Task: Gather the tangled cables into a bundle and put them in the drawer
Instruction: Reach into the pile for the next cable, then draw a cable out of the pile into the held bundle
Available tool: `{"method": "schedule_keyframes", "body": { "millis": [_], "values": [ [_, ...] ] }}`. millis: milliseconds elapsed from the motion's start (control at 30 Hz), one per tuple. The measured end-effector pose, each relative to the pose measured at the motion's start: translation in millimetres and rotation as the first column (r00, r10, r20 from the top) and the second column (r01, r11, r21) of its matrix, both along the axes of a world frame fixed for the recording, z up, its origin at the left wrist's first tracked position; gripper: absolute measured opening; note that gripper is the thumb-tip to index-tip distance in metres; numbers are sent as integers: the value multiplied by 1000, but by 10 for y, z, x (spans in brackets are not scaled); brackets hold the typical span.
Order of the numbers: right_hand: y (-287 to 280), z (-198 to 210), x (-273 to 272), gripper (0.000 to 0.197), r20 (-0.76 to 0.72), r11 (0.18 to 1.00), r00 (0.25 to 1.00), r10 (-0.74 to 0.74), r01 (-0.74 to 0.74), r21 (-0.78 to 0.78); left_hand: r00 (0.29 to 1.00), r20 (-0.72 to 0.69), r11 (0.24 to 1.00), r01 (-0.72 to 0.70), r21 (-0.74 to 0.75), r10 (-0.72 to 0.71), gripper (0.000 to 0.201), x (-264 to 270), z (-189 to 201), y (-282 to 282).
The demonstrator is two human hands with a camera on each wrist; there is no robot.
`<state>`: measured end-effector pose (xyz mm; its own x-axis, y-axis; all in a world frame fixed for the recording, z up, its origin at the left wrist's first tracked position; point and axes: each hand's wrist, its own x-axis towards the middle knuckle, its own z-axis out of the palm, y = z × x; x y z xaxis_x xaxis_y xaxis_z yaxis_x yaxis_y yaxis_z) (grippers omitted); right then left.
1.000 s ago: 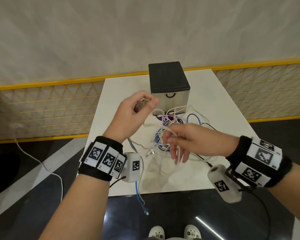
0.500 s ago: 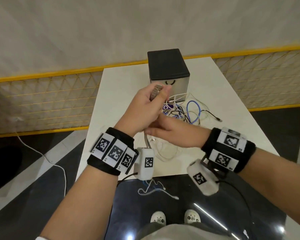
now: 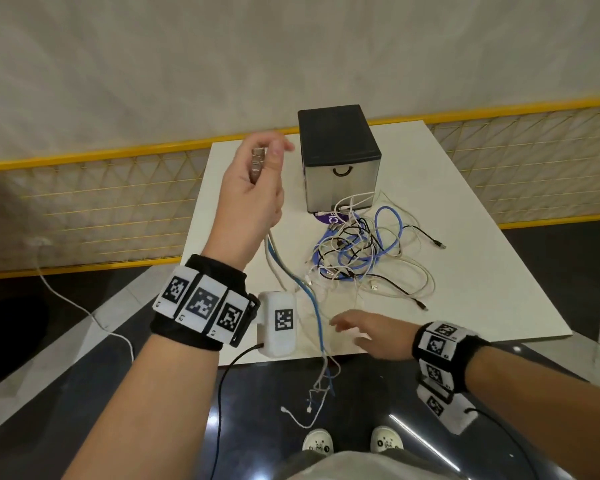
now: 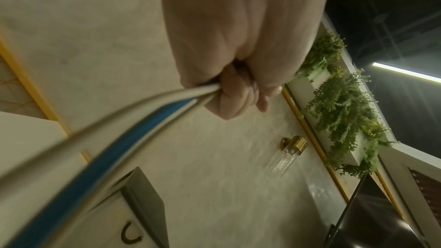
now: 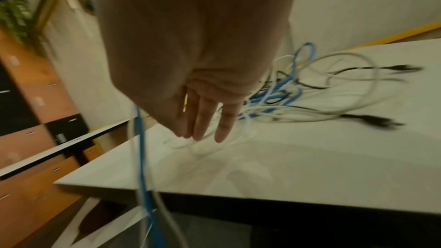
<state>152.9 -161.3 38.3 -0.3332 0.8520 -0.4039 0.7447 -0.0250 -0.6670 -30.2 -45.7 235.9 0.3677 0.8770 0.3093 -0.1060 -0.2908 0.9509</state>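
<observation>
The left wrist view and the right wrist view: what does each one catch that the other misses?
Only the left wrist view shows the left hand gripping a blue cable and pale ones, plus a wall lamp and the drawer's handle. Only the right wrist view shows the right hand with straight fingers over the cable tangle. Both show the blue cable and the white table.

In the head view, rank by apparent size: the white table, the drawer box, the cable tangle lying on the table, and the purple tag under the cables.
Largest to smallest:
1. white table
2. cable tangle and drawer box, too alike to rank: the tangle sprawls wider but sits nearer the camera
3. purple tag, mostly hidden by cables
</observation>
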Motion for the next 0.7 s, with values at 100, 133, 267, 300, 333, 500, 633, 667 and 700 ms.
{"method": "schedule_keyframes", "body": {
  "millis": [100, 133, 267, 300, 333, 500, 633, 667, 700],
  "values": [
    [-6, 31, 368, 40, 1, 970, 984, -179, 176, 165, 997, -71, 998, 22, -57, -26, 33, 64, -21, -12],
    [22, 39, 469, 32, 19, 949, 972, -234, 224, 222, 995, -87, 995, 37, -93, -45, 37, 106, -41, -30],
    [157, -7, 767, 23, 86, 845, 879, -468, 417, 336, 989, -118, 983, 64, -173, -85, 41, 303, -176, -73],
    [192, -27, 820, 24, 91, 816, 848, -522, 464, 345, 987, -138, 983, 60, -171, -84, 41, 352, -214, -68],
    [226, -48, 864, 24, 100, 792, 819, -566, 506, 341, 984, -155, 985, 61, -161, -86, 40, 394, -247, -61],
    [405, -119, 952, 29, 246, 795, 757, -605, 560, 233, 974, -196, 991, 100, -94, -117, 36, 534, -265, -34],
    [525, -219, 990, 30, 388, 835, 744, -543, 529, 154, 978, -187, 980, 57, -191, -93, 46, 605, -239, 50],
    [534, -234, 1001, 30, 412, 843, 744, -527, 518, 143, 978, -195, 982, 39, -185, -76, 44, 622, -254, 78],
    [541, -249, 1013, 28, 430, 848, 740, -518, 512, 141, 978, -199, 984, 24, -179, -60, 42, 633, -269, 102]
  ]
}}
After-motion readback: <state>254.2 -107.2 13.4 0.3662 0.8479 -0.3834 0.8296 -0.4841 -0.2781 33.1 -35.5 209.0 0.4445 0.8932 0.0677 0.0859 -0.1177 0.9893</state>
